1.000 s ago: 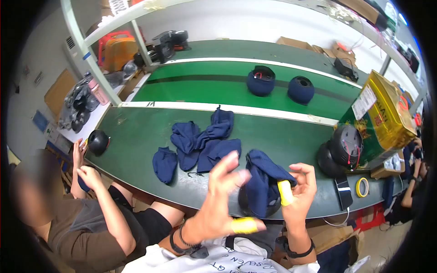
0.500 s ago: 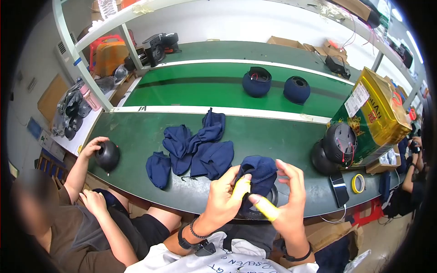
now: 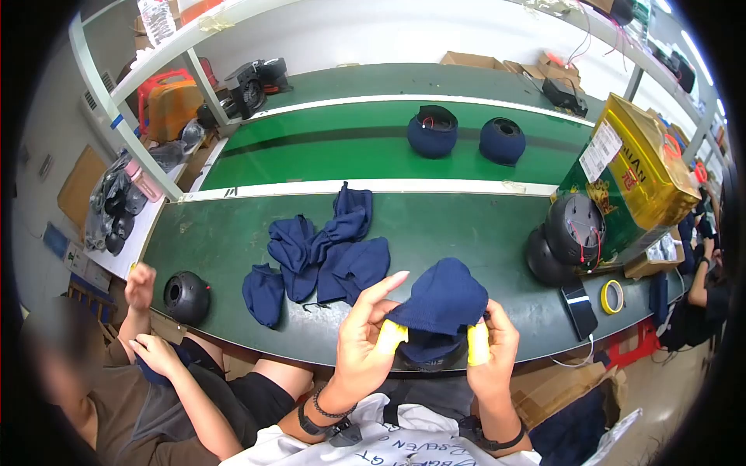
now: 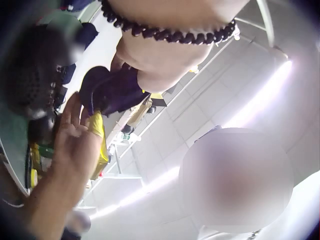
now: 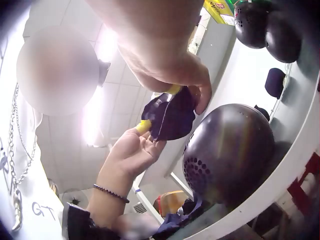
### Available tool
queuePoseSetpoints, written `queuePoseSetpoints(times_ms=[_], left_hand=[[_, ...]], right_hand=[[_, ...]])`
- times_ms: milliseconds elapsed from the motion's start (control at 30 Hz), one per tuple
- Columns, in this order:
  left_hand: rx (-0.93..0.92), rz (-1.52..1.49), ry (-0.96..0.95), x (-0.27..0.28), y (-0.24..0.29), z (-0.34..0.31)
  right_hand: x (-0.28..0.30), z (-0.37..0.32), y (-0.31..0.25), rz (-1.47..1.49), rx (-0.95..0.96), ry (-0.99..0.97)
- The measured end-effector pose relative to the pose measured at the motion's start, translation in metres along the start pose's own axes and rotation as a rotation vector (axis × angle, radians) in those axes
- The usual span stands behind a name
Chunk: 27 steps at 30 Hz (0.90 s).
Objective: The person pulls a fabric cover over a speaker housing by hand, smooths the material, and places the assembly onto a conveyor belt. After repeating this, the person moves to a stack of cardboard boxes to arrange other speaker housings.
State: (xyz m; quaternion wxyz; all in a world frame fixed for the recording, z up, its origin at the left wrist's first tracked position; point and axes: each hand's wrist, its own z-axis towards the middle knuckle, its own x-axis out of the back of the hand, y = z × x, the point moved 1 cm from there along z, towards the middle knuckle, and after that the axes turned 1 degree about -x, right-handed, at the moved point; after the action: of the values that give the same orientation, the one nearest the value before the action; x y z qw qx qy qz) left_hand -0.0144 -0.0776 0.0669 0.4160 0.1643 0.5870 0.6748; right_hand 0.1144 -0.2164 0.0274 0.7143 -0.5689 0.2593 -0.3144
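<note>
My left hand point(image 3: 367, 335) and right hand point(image 3: 494, 349) pinch opposite sides of a navy fabric cover point(image 3: 443, 291) between thumbs and fingers. Yellow tape wraps both thumbs. The fabric hangs spread between the hands, its opening edge toward me. Below it, at the table's front edge, sits a black round shell with small holes point(image 5: 230, 150), mostly hidden by the cloth in the head view. In the right wrist view the cover point(image 5: 175, 117) is held up beside the shell. The left wrist view shows the same dark cloth point(image 4: 112, 90) between both hands.
Several navy covers point(image 3: 353, 268) lie heaped left of centre. Two navy-covered round units point(image 3: 432, 133) stand on the bright green strip. Black shells point(image 3: 573, 229), a yellow-green box point(image 3: 629, 179), a phone point(image 3: 579, 311) and a tape roll point(image 3: 611, 297) are at right. A seated person is left, near another black shell point(image 3: 186, 297).
My left hand, spread and apart from the cloth at first, came in and took hold of the cover. Both hands then drew it wider. The neighbour's hand left the black shell, which has turned.
</note>
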Motion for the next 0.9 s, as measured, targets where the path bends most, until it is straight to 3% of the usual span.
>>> queuePoseSetpoints(times_ms=[33, 100, 167, 233, 300, 367, 433, 500, 567, 600, 633, 700, 733, 767, 833, 900], left_hand=[[-0.095, 0.161, 0.045, 0.0, -0.004, 0.002], [-0.098, 0.206, 0.002, 0.01, -0.011, 0.005], [-0.228, 0.241, -0.026, 0.013, -0.014, 0.013], [-0.158, 0.164, -0.061, 0.018, -0.013, 0.014], [0.379, -0.581, -0.069, 0.024, -0.015, 0.008], [0.403, -0.756, -0.164, 0.029, -0.029, 0.008], [0.612, -1.167, -0.338, 0.028, -0.043, 0.007], [0.646, -1.128, -0.272, 0.011, -0.052, -0.003], [0.585, -1.092, -0.288, 0.008, -0.072, -0.007], [0.644, -0.886, -0.164, 0.002, -0.058, -0.005], [0.645, -0.886, -0.164, 0.003, -0.05, 0.0], [0.143, -0.346, -0.348, 0.014, -0.033, 0.01], [0.164, -0.254, -0.243, 0.013, -0.025, 0.008], [0.06, -0.233, -0.19, 0.01, -0.016, 0.011], [-0.074, 0.189, -0.219, 0.023, -0.015, 0.017], [-0.038, 0.194, -0.196, 0.025, -0.011, 0.014]], right_hand=[[0.004, 0.001, 0.0, -0.004, 0.004, -0.012], [0.004, 0.004, -0.003, -0.009, 0.014, -0.023], [0.002, 0.002, -0.011, 0.588, -0.254, -0.012], [0.006, 0.005, -0.017, 0.676, -0.28, -0.04], [0.01, 0.006, -0.019, 0.857, -0.386, -0.142], [0.014, 0.003, -0.009, 0.999, -0.435, -0.146], [0.011, -0.004, -0.003, 1.14, -0.481, -0.155], [-0.001, -0.018, 0.001, 1.335, -0.401, -0.132], [-0.001, -0.024, 0.028, 1.545, -0.333, -0.321], [-0.008, -0.023, 0.024, 1.347, -0.257, -0.361], [-0.012, -0.021, 0.018, 1.208, -0.222, -0.404], [-0.011, -0.013, -0.001, 1.027, -0.268, -0.421], [-0.011, -0.01, -0.009, 0.982, -0.295, -0.42], [-0.011, -0.007, -0.015, 0.994, -0.323, -0.405], [-0.013, -0.002, -0.026, 0.871, -0.364, -0.333], [-0.013, 0.0, -0.027, 0.737, -0.37, -0.283]])
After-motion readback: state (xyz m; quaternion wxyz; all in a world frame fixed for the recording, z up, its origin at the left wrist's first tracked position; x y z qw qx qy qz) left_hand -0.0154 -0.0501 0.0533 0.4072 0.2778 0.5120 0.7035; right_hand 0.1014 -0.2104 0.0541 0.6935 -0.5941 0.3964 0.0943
